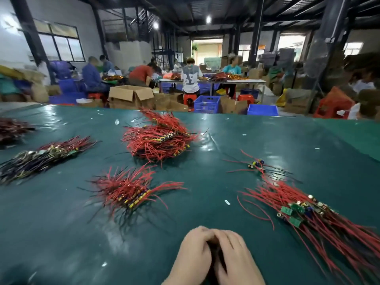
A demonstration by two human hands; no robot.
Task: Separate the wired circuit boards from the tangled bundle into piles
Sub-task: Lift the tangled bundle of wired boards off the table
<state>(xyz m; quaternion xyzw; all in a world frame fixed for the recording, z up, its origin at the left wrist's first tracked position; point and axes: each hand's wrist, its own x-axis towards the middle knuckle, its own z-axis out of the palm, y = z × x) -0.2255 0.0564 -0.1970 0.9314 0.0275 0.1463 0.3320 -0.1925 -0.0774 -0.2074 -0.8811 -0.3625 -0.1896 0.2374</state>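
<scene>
My left hand (193,256) and my right hand (234,258) rest side by side on the green table cover (61,233) at the bottom centre. Their fingertips meet, the fingers look relaxed, and no wire or board shows in them. The tangled bundle (308,212) of red wires with small green circuit boards lies to the right of my hands. A few loose wired boards (256,163) lie beyond it. Sorted piles sit ahead: a front red pile (127,192), a larger red pile (160,138) behind it, and a dark-wired pile (41,157) on the left.
Another blurred pile (12,128) lies at the far left edge. Small white scraps (227,202) dot the cover. Beyond the table's far edge stand cardboard boxes (131,95), blue crates (206,103) and several people working at other tables.
</scene>
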